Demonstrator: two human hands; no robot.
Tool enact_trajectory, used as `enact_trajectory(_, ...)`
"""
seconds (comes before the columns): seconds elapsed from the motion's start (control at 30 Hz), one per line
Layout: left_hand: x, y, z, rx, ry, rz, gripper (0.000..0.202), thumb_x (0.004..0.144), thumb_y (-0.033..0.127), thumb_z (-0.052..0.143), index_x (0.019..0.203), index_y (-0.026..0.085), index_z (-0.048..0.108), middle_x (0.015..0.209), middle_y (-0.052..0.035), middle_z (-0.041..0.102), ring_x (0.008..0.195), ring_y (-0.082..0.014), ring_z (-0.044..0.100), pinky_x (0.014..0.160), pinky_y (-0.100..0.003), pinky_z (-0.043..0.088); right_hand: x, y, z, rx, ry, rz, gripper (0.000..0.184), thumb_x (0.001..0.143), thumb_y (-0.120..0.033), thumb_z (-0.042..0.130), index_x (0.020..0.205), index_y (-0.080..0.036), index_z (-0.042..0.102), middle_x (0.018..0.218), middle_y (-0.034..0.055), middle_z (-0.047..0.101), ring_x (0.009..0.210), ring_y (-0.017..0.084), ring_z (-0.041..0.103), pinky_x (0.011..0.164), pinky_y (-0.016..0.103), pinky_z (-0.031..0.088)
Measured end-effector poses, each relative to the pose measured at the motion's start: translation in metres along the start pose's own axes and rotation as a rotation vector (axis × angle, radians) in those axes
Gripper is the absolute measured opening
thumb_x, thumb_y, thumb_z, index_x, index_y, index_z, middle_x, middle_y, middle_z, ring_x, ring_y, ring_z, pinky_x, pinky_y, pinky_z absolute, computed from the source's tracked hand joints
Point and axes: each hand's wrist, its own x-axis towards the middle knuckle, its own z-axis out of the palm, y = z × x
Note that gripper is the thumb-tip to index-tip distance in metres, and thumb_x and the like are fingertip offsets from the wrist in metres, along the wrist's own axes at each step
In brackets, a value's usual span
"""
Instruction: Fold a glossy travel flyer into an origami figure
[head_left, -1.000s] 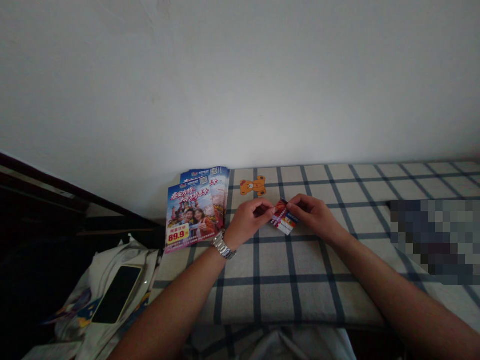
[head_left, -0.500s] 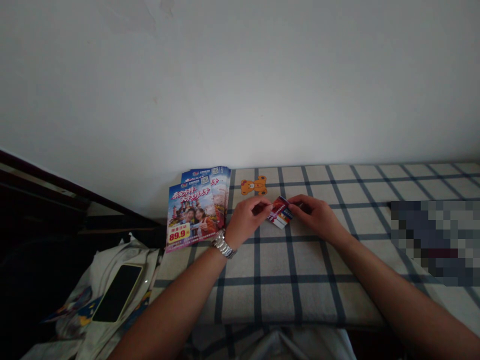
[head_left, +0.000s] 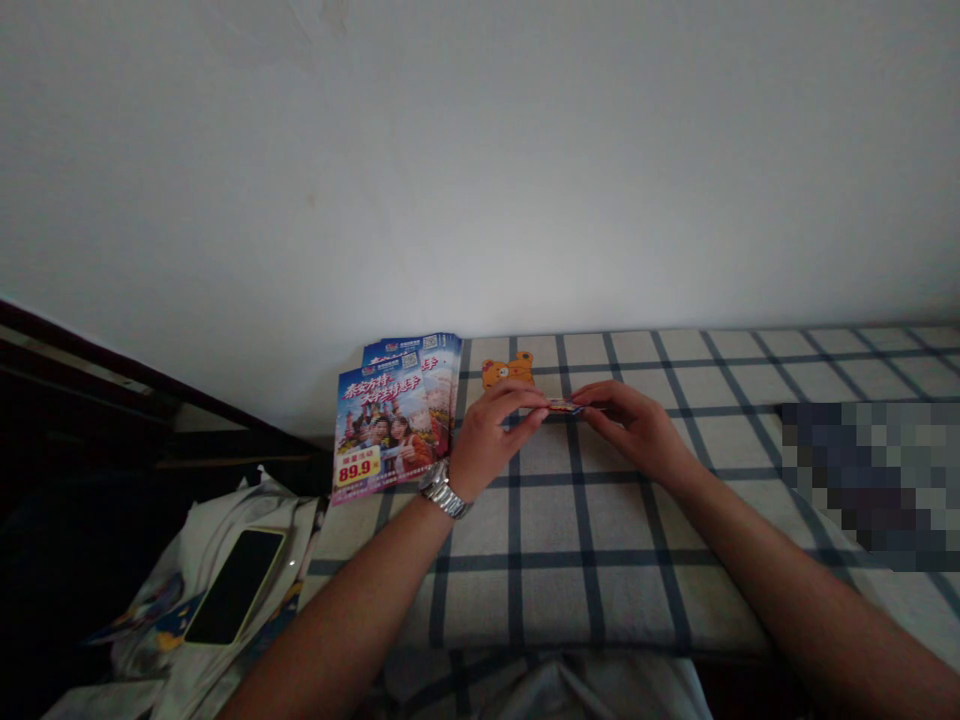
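A small red, white and blue folded paper is pinched between both hands over the checked bed sheet; it now shows only as a thin edge. My left hand, with a metal watch at the wrist, grips its left end with thumb and fingers. My right hand grips its right end with the fingertips. An orange bear-shaped cutout lies just behind my left hand.
A stack of colourful flyers lies at the sheet's left edge by the white wall. A phone with a dark screen rests on a white cloth at the lower left. A blurred-out patch covers the right.
The small paper has been tilted from facing up to lying edge-on, and both hands have risen slightly toward the wall with it. The bear cutout is now partly covered by my left hand.
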Motion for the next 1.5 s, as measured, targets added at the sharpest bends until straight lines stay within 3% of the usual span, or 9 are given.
enact_trajectory(0.3,-0.003,-0.013,-0.001,0.190,-0.224,0.028,0.019,0.098,0.017,0.066,0.114,0.026,0.070,0.133,-0.0024,0.069,0.124,-0.0194,0.065,0.112,-0.042,0.053,0.003,0.013,-0.005,-0.172,-0.094,-0.112,0.018,0.098,-0.026,0.065,0.114,-0.027,0.072,0.130,0.0083,0.069,0.118,0.025,0.069,0.101,0.044,0.061)
enact_trajectory(0.53,-0.005,-0.019,0.001,0.271,-0.360,0.084,0.017,0.100,0.018,0.064,0.115,0.023,0.069,0.134,-0.0041,0.070,0.124,-0.0213,0.066,0.110,-0.043,0.054,0.003,0.014,-0.006,-0.330,-0.166,-0.190,0.022,0.098,-0.021,0.065,0.118,-0.027,0.071,0.133,0.0070,0.070,0.122,0.024,0.068,0.108,0.043,0.056)
enact_trajectory(0.8,-0.007,-0.018,0.003,0.315,-0.396,0.086,0.026,0.097,0.018,0.067,0.122,0.024,0.068,0.138,-0.0050,0.067,0.128,-0.0229,0.063,0.113,-0.045,0.050,0.002,0.013,-0.010,-0.411,-0.229,-0.276,0.025,0.099,-0.021,0.063,0.123,-0.027,0.071,0.134,0.0054,0.072,0.131,0.024,0.065,0.113,0.042,0.054)
enact_trajectory(1.0,-0.007,-0.017,0.003,0.332,-0.404,0.106,0.033,0.098,0.018,0.065,0.130,0.026,0.067,0.138,-0.0056,0.065,0.128,-0.0233,0.061,0.114,-0.046,0.049,0.000,0.017,-0.009,-0.465,-0.256,-0.260,0.024,0.100,-0.024,0.063,0.121,-0.026,0.074,0.136,0.0070,0.072,0.128,0.025,0.068,0.111,0.041,0.056)
enact_trajectory(1.3,-0.006,-0.012,0.002,0.382,-0.412,0.077,0.027,0.099,0.029,0.068,0.124,0.033,0.073,0.133,-0.0015,0.069,0.120,-0.0258,0.059,0.107,-0.051,0.045,0.000,0.016,-0.010,-0.476,-0.290,-0.244,0.022,0.099,-0.023,0.065,0.118,-0.027,0.075,0.138,0.0039,0.071,0.126,0.024,0.069,0.107,0.039,0.059)
enact_trajectory(1.5,-0.005,-0.010,0.000,0.373,-0.423,0.065,0.027,0.100,0.029,0.065,0.126,0.033,0.073,0.137,-0.0012,0.068,0.119,-0.0262,0.055,0.107,-0.049,0.044,0.000,0.014,-0.009,-0.488,-0.293,-0.248,0.020,0.099,-0.024,0.066,0.116,-0.026,0.076,0.139,0.0034,0.071,0.124,0.024,0.070,0.105,0.038,0.060)
